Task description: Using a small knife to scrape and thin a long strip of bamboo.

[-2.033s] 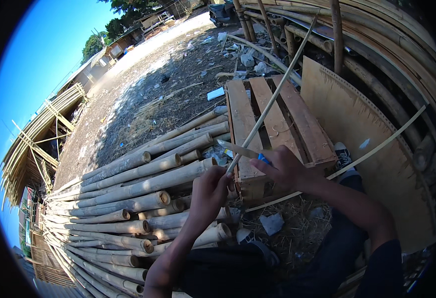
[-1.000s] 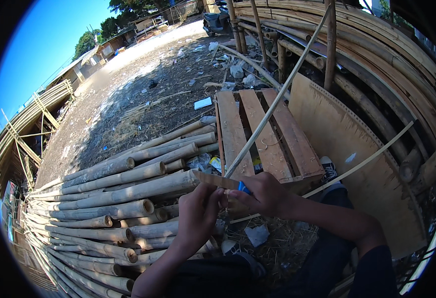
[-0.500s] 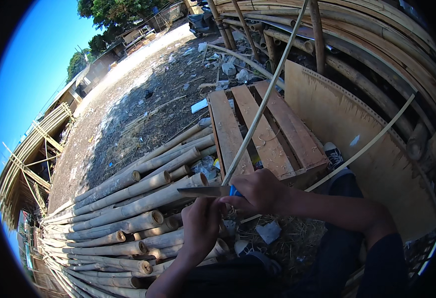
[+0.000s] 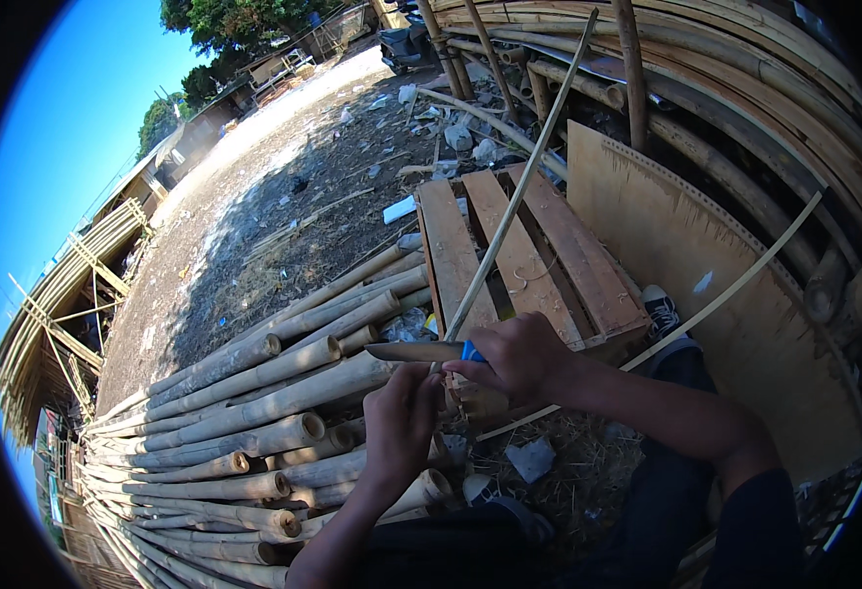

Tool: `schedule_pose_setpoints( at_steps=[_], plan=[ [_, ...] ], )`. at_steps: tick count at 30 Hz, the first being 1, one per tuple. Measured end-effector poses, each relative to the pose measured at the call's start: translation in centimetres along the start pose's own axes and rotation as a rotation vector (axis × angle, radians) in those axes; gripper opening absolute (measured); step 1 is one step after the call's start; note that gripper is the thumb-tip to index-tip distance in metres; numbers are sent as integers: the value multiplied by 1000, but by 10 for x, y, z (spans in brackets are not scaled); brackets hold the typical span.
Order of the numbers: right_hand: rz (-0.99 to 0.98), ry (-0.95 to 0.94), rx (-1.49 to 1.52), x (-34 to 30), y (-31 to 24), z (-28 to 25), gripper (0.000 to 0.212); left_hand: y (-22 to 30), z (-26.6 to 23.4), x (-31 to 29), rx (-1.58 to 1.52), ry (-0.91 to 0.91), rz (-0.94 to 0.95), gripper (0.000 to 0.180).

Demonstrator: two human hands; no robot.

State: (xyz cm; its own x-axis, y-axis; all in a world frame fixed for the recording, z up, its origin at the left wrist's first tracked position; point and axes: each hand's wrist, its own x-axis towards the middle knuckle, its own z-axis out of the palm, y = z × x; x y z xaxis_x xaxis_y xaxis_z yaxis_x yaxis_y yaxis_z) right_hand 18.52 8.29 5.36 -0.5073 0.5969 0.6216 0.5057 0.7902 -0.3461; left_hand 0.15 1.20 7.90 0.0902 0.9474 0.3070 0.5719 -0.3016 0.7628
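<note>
My right hand [image 4: 521, 355] is closed round the blue handle of a knife [image 4: 411, 350]. Its blade points left and lies across a long thin bamboo strip [image 4: 517, 201], close to the strip's near end. That near end is pinched in my left hand [image 4: 399, 417], just below the blade. From my hands the strip slants up and away to the right, passing over a low slatted wooden bench [image 4: 443, 250] scattered with thin shavings. Where the knife edge meets the strip is partly hidden by my fingers.
Cut bamboo poles [image 4: 298, 398] are piled at the left. Another pale strip [image 4: 745, 272] runs beside my right arm, in front of a leaning plywood sheet [image 4: 667, 221]. Stacked bamboo [image 4: 745, 49] fills the upper right. My shoe [image 4: 660, 311] is beside the bench.
Both hands and the knife have shifted slightly up and away from me. The far tip of the bamboo strip has dropped a little into view.
</note>
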Motion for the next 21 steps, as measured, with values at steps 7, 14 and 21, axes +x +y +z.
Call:
schedule_pose_setpoints(
  at_steps=[7, 14, 21],
  plan=[
    [32, 46, -108, 10, 22, 3, 56, 0, -2, 11, -16, 4, -87, 18],
    [-57, 96, -166, 6, 34, 6, 57, -11, 3, 13, -6, -16, -49, 16],
    [136, -85, 57, 7, -8, 29, 54, -21, -6, 2, 10, 88, -27, 15]
  ],
)
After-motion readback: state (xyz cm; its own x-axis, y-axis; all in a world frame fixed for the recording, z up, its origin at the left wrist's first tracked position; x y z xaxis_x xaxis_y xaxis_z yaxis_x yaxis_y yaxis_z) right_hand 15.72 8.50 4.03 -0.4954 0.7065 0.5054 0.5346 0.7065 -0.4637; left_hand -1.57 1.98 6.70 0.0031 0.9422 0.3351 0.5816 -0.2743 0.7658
